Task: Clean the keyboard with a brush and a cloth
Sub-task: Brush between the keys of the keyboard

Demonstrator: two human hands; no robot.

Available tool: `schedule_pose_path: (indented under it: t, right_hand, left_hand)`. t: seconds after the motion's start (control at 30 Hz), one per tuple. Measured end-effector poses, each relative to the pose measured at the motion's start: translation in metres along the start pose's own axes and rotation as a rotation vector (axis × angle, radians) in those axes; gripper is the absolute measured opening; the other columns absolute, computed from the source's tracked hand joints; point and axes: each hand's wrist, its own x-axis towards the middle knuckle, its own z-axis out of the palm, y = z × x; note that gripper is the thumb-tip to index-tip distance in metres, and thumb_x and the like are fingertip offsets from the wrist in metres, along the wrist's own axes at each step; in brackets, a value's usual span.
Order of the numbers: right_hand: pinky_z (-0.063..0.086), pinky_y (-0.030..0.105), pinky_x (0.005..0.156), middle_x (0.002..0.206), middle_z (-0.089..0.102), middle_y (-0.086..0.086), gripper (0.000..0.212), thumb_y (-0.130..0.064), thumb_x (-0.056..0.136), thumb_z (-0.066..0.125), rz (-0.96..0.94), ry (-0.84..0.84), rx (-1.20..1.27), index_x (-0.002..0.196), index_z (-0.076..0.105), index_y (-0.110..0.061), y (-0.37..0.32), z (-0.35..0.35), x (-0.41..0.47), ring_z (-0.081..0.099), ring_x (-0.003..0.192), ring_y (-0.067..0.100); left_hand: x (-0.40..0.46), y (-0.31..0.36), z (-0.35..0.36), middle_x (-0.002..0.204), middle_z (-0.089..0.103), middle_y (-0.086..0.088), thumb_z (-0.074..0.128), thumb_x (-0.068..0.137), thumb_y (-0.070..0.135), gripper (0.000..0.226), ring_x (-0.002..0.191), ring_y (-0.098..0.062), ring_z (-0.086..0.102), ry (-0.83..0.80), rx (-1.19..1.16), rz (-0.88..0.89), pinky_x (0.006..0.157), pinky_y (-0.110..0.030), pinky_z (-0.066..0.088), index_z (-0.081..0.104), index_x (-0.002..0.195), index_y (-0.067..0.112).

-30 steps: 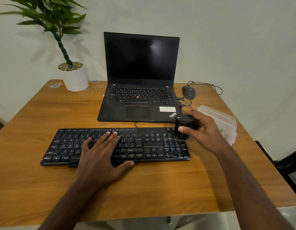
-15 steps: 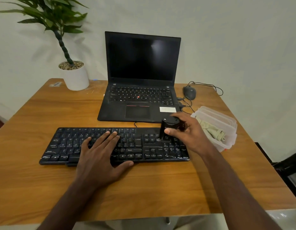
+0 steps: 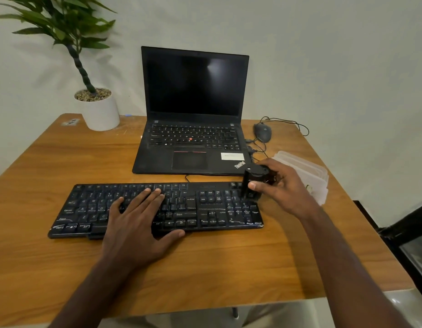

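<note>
While the left hand (image 3: 136,223) lies flat with straight fingers on the middle of the keyboard (image 3: 155,209) to steady it, the right hand (image 3: 282,189) grips a stubby black brush (image 3: 253,183) standing on the keypad end near the laptop (image 3: 193,114). Brushing looks under way; next it likely needs sweeps along the key rows, and a cloth is not clearly visible, perhaps in the tub (image 3: 309,171)

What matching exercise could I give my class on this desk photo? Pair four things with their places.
1 brush
2 left hand
3 mouse
4 plant pot

A far left corner of the table
B right of the laptop
C flat on the keyboard's letter keys
D gripped in the right hand, over the keyboard's right end

Pairs: 1-D, 2-C, 3-B, 4-A
</note>
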Motion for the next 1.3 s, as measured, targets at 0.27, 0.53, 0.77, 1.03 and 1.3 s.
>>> schedule_pose_path:
  t: [0.27,0.53,0.77,1.03,1.3]
  right_hand:
    - [0.052,0.020,0.083,0.100,0.069,-0.011,0.038,-0.015,0.079,0.081,0.003,0.023,0.091,0.114,0.068,-0.009,-0.009,0.031,0.009,0.065,0.098,0.008]
    - [0.055,0.030,0.085,0.102,0.070,-0.005,0.035,-0.021,0.078,0.078,0.047,-0.036,0.062,0.111,0.068,-0.015,-0.007,0.005,0.000,0.067,0.099,0.015]
    - [0.055,0.021,0.079,0.102,0.070,-0.001,0.035,-0.003,0.082,0.079,-0.005,-0.008,0.105,0.114,0.067,-0.005,-0.017,0.048,0.012,0.068,0.096,0.009]
    - [0.055,0.028,0.087,0.103,0.071,-0.009,0.035,-0.019,0.081,0.079,0.010,-0.032,-0.044,0.115,0.068,-0.017,-0.014,0.020,0.010,0.067,0.100,0.011]
    - [0.057,0.047,0.089,0.107,0.072,-0.003,0.039,-0.023,0.081,0.082,0.000,0.002,-0.112,0.117,0.068,-0.017,-0.011,0.000,0.011,0.068,0.100,0.019]
  left_hand:
    - [0.000,-0.001,0.000,0.153,0.045,0.001,0.028,0.075,0.095,0.105,0.144,-0.015,0.037,-0.013,-0.002,-0.004,0.116,-0.059,0.024,0.049,0.145,0.019]
    - [0.001,-0.002,0.001,0.153,0.045,0.001,0.030,0.074,0.095,0.106,0.144,-0.015,0.036,-0.003,-0.004,-0.008,0.117,-0.058,0.022,0.048,0.146,0.020]
    - [-0.001,-0.002,0.001,0.155,0.042,0.003,0.030,0.074,0.095,0.105,0.146,-0.014,0.032,-0.005,-0.011,-0.021,0.118,-0.057,0.020,0.046,0.147,0.021]
    - [-0.001,-0.002,0.000,0.154,0.044,0.002,0.030,0.075,0.094,0.105,0.145,-0.014,0.034,0.005,-0.014,-0.019,0.118,-0.056,0.021,0.048,0.146,0.020]
    - [0.000,-0.003,0.001,0.154,0.043,0.003,0.030,0.075,0.095,0.105,0.145,-0.014,0.034,0.002,-0.018,-0.023,0.118,-0.056,0.020,0.049,0.146,0.020]
